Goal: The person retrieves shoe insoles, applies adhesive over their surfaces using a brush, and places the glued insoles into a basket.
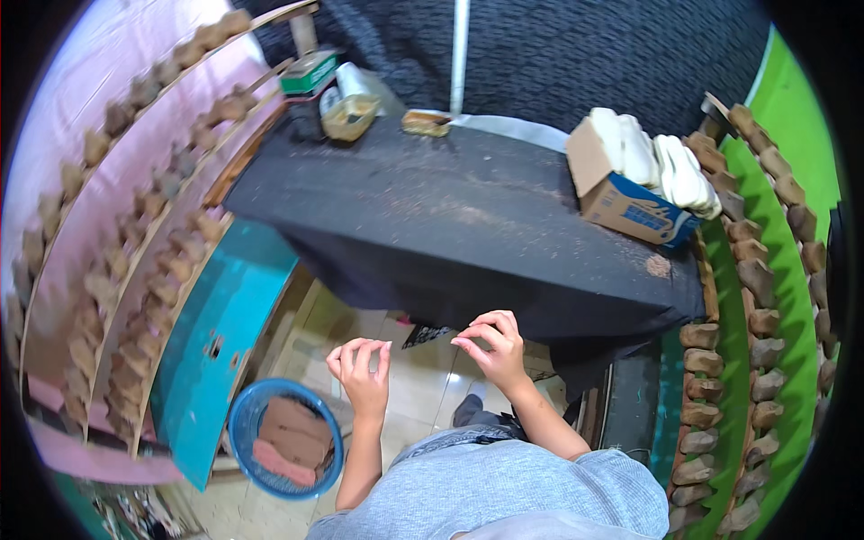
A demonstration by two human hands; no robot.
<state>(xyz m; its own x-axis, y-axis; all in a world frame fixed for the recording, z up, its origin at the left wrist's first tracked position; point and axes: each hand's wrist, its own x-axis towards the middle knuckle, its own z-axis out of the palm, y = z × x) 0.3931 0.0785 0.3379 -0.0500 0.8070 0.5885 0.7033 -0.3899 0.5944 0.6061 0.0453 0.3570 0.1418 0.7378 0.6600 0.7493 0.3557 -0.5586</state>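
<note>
Left hand (362, 382): fingers half-curled, holding nothing, before black cloth-covered table (405, 189)
Right hand (493, 349): fingers half-curled, holding nothing, nearer table
Round blue plastic tub (238, 430): floor, left-front of table

A table (405, 198) under dark cloth bore a cardboard box (621, 211) at its right end, a green-topped box (309, 72) and a yellowish tub (351, 119) at its far left corner, and scattered crumbs (658, 266). Shelves (236, 171) left of the table carried brown lumps (166, 288). Tiled floor (418, 378) nearer than the table held a blue basin (236, 423).
</note>
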